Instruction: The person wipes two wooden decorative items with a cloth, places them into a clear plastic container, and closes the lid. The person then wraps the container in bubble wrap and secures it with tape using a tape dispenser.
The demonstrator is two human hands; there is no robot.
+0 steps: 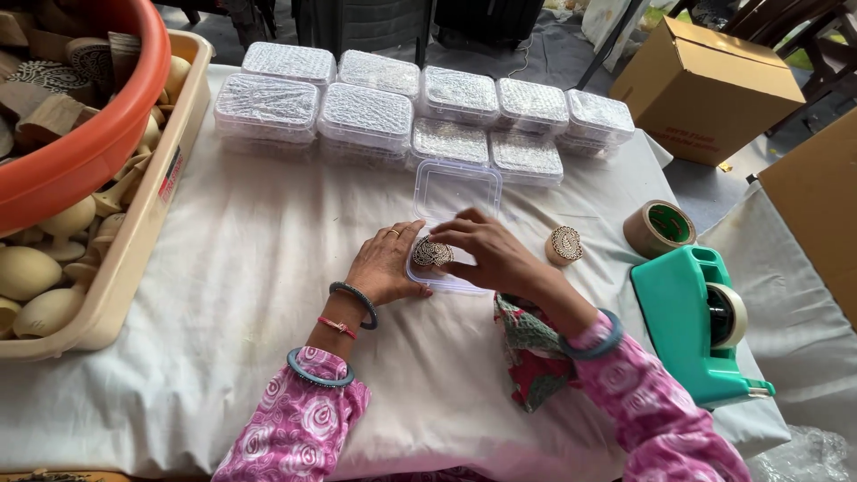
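A small clear plastic box (444,282) lies open on the white cloth, its lid (456,188) tipped back. Inside it sits a round carved wooden stamp (431,253). My right hand (486,250) reaches over the box with its fingertips on the stamp. My left hand (386,266) rests against the box's left side, fingers curled at its rim. A second carved round stamp (564,245) lies on the cloth just right of my right hand.
Several closed clear boxes (366,116) are stacked in rows at the back. A beige tray (134,232) of wooden pieces and an orange tub (98,134) stand left. A teal tape dispenser (701,326), a brown tape roll (659,228) and cardboard boxes (705,89) are right.
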